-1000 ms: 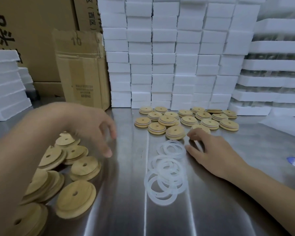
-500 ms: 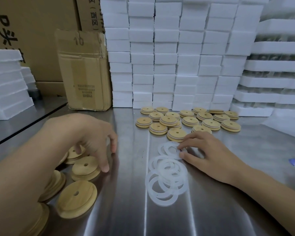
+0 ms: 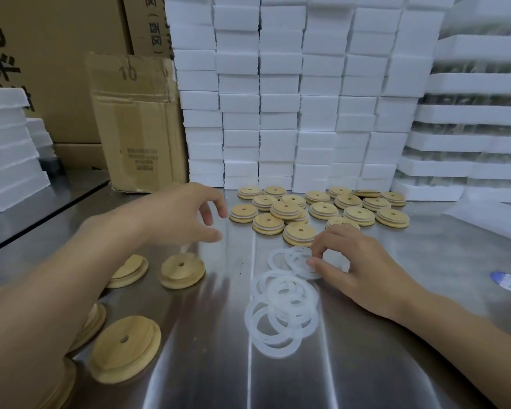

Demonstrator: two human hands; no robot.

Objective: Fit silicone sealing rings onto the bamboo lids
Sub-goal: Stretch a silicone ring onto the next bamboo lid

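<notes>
Head view: ringed lids (image 3: 322, 209) lie beyond my right hand (image 3: 357, 270) pinching a ring (image 3: 298, 252); bare lids (image 3: 121, 358) wait by my slack, empty left hand (image 3: 177, 214).

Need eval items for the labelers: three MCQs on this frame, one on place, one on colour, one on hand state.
1. Where do the loose silicone rings lie? A) on the steel table B) in a plastic bin C) hung on a peg
2. What colour are they? A) black B) translucent white C) red
3. What is the right hand doing? A) lying flat, empty B) pinching a ring C) making an empty fist
Key: 1 A, the pile lies on bare steel; 2 B, pale and see-through; 3 B, thumb and forefinger meet on its edge.
</notes>
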